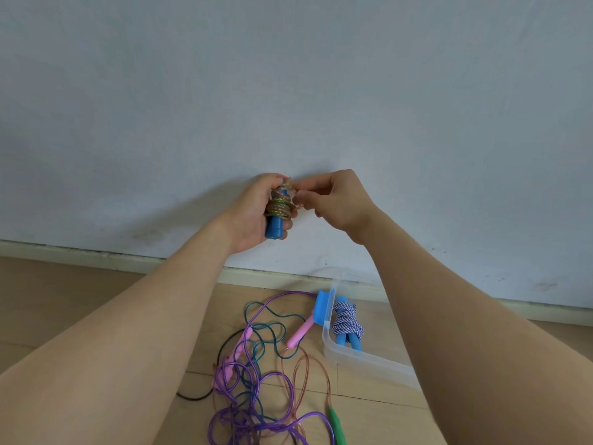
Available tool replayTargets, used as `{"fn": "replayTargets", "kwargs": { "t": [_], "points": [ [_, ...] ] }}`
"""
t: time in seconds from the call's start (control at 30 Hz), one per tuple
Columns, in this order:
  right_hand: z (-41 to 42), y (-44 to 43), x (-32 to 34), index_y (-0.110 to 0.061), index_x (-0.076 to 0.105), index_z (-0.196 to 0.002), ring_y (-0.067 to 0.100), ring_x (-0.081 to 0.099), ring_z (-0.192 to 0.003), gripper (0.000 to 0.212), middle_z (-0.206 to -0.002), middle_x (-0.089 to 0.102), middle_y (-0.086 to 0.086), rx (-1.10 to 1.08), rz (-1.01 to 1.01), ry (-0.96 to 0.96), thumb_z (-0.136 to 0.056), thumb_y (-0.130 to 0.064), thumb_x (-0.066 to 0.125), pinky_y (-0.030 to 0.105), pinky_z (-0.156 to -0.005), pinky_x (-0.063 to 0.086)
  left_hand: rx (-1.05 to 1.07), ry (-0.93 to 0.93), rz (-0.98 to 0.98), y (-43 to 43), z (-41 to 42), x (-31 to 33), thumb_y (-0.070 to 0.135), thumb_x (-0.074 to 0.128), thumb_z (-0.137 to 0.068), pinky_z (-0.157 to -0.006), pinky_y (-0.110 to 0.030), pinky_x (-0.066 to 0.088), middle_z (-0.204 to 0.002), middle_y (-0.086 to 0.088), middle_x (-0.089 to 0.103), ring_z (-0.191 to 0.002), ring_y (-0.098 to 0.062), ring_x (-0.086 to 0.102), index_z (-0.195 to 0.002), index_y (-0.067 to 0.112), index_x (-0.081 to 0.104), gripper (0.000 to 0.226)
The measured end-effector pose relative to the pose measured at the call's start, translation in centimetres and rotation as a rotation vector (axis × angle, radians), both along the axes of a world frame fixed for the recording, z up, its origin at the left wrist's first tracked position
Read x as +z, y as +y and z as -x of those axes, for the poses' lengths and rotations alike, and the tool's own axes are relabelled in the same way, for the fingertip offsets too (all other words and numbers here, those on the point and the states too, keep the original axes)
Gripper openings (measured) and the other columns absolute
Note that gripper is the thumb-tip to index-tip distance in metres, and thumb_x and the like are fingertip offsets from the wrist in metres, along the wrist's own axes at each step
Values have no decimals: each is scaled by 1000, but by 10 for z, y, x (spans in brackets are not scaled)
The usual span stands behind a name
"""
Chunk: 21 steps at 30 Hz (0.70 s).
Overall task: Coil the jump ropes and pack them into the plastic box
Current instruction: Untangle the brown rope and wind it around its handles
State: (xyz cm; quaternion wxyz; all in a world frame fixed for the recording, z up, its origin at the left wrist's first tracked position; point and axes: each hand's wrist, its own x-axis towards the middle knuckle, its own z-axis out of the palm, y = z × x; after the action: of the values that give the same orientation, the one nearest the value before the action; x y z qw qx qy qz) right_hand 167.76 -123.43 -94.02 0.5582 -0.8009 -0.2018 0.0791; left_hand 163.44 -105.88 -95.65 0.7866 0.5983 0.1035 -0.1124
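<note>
The left hand (256, 213) grips the blue-handled multicoloured braided rope (279, 205); the right hand (333, 200) pinches its loose end, probably finishing the wrap; tucking comes next.

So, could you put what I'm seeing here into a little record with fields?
Left hand: grips blue handles wound with a multicoloured rope
Right hand: pinches that rope's loose end
Plastic box: on the floor, holds one coiled blue-and-white rope
Uncoiled: tangled ropes on the floor beside the box, with a pink handle and a green handle
</note>
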Motion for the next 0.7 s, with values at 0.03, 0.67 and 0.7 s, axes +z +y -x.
{"fn": "replayTargets", "kwargs": {
  "t": [0.03, 0.67, 0.7],
  "points": [
    [-1, 0, 0, -9, 83, -95, 6, 65, -68, 14, -85, 79, 10, -4, -8, 6, -92, -3, 71, 20, -60, 50, -29, 7, -15, 2, 0, 0, 38, 47, -99, -55, -30, 41, -86, -14, 56, -57, -25, 51, -110, 18, 52, 23],
    [1, 3, 5, -9, 80, -78, 18, 72, -60, 14, -71, 77, 7, -124, 97, -13, -90, -17, 78, 27, -60, 59, -84, -76, -276, 8, 9, -3, 46, 48, -108, -65, -35, 45, -106, -12, 75, -83, -29, 72, -113, 20, 58, 29],
    [2, 4, 5, -7, 79, -83, 23, 76, -65, 10, -73, 78, 10, -119, 55, 19, -91, -13, 78, 30, -64, 63, -82, -77, -268, 8, 10, -2, 46, 48, -108, -64, -34, 45, -105, -11, 75, -83, -28, 72, -113, 20, 59, 29]
  ]
}}
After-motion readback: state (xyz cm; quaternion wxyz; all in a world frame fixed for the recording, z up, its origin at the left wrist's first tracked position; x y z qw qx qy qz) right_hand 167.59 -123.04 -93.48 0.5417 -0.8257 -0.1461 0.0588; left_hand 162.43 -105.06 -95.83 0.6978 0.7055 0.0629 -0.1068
